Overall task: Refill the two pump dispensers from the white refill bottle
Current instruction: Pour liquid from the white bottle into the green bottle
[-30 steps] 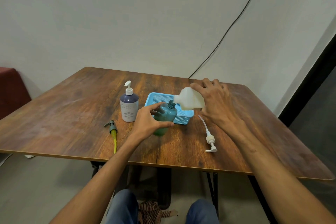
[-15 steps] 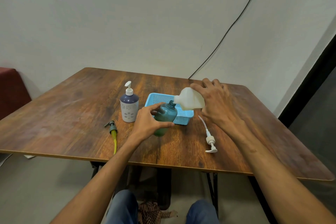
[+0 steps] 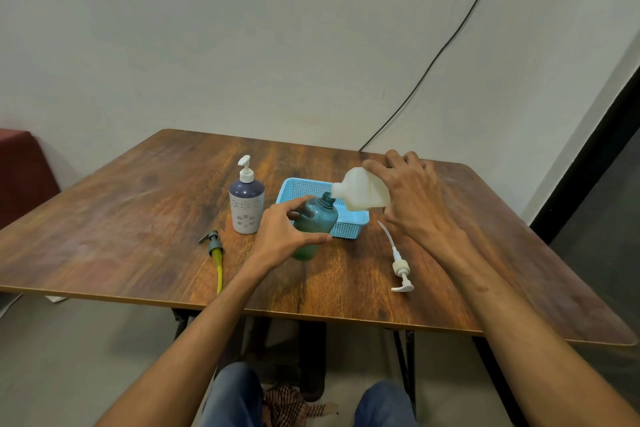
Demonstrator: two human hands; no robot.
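My left hand (image 3: 282, 236) grips the teal dispenser bottle (image 3: 317, 225), which stands on the table with its neck uncovered. My right hand (image 3: 412, 198) holds the white refill bottle (image 3: 360, 192) tipped on its side, its spout touching the teal bottle's mouth. To the left stands the purple-and-white dispenser (image 3: 246, 199) with its white pump fitted. A dark pump head with a yellow tube (image 3: 216, 253) lies on the table at the left. A white pump head with a long tube (image 3: 398, 263) lies at the right.
A light blue mesh basket (image 3: 349, 227) sits just behind the teal bottle. The wooden table (image 3: 121, 218) has its front edge close to my knees. A black cable runs down the wall behind. A red seat is at the far left.
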